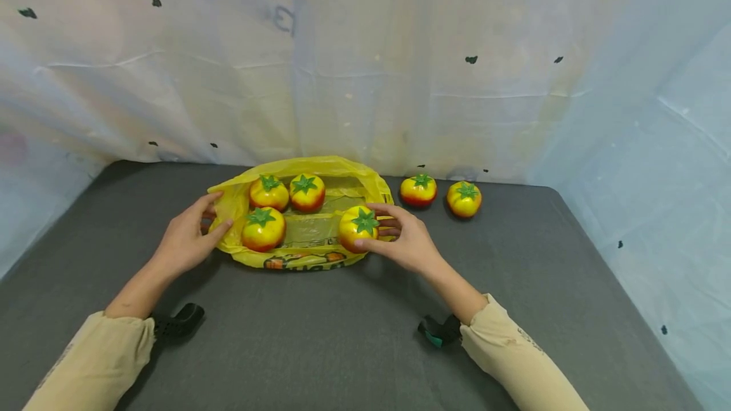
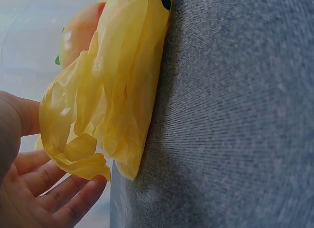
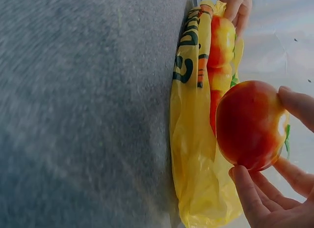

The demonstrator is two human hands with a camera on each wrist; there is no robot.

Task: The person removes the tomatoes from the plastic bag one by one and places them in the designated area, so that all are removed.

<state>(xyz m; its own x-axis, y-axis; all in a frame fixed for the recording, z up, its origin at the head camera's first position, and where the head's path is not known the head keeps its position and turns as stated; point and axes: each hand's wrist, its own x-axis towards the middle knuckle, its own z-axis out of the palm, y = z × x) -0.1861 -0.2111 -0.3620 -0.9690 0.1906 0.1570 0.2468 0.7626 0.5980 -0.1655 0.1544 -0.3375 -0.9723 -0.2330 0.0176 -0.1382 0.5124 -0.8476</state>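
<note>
A yellow plastic bag (image 1: 311, 233) lies on the grey table with its mouth spread upward. Three red-and-yellow toy tomatoes (image 1: 263, 229) with green star-shaped tops sit inside, toward its left end. My left hand (image 1: 188, 233) holds the bag's left edge; in the left wrist view the film (image 2: 78, 120) lies between thumb and fingers. Above the right part of the bag, my right hand (image 1: 408, 240) grips another toy tomato (image 1: 355, 227) between thumb and fingers. The right wrist view shows the red underside of this held tomato (image 3: 250, 125), raised over the bag's rim.
Two more toy tomatoes, one nearer the bag (image 1: 418, 191) and one farther right (image 1: 464, 200), rest on the table (image 1: 320, 341) near its back edge. Pale plastic sheeting (image 1: 365, 62) hangs behind and at both sides.
</note>
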